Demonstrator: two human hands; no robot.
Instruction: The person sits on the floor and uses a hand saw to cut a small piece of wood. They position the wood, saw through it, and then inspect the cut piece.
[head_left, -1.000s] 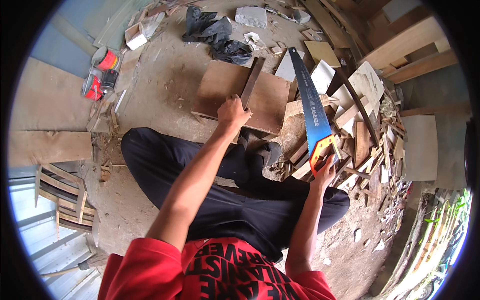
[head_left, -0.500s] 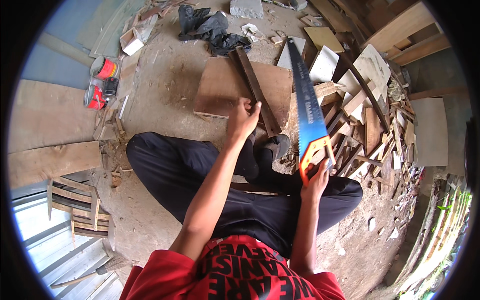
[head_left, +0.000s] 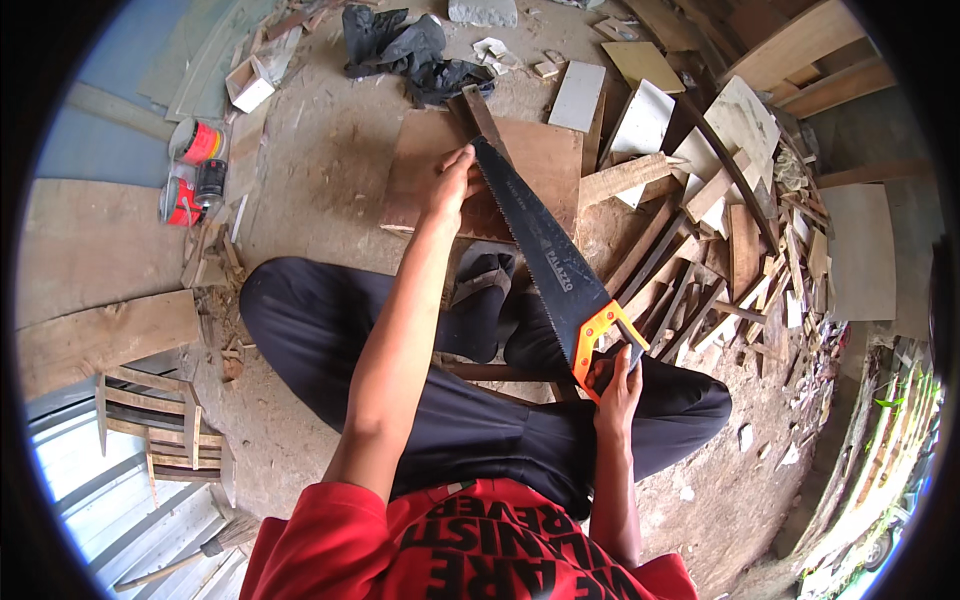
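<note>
A handsaw (head_left: 535, 235) with a dark blade and an orange-and-black handle slants across the middle, its tip to the far left. My right hand (head_left: 615, 385) is closed around the handle. My left hand (head_left: 453, 188) is at the blade's tip with its fingers curled in; whether they grip the tip or the wood behind it is hidden. Dark wooden strips (head_left: 482, 118) lie over a low brown wooden block (head_left: 415, 165), partly covered by the saw. My legs are crossed in front of the block.
A pile of scrap wood (head_left: 740, 250) spreads along the right. Black plastic sheeting (head_left: 400, 55) lies beyond the block. Paint cans (head_left: 182, 200) stand at the left, above a wooden board (head_left: 110, 340) and a slatted wooden piece (head_left: 165, 420).
The saw has swung left and lower, its blade now slanting across the strips. My left hand has moved farther away and slightly left, up to the blade's tip.
</note>
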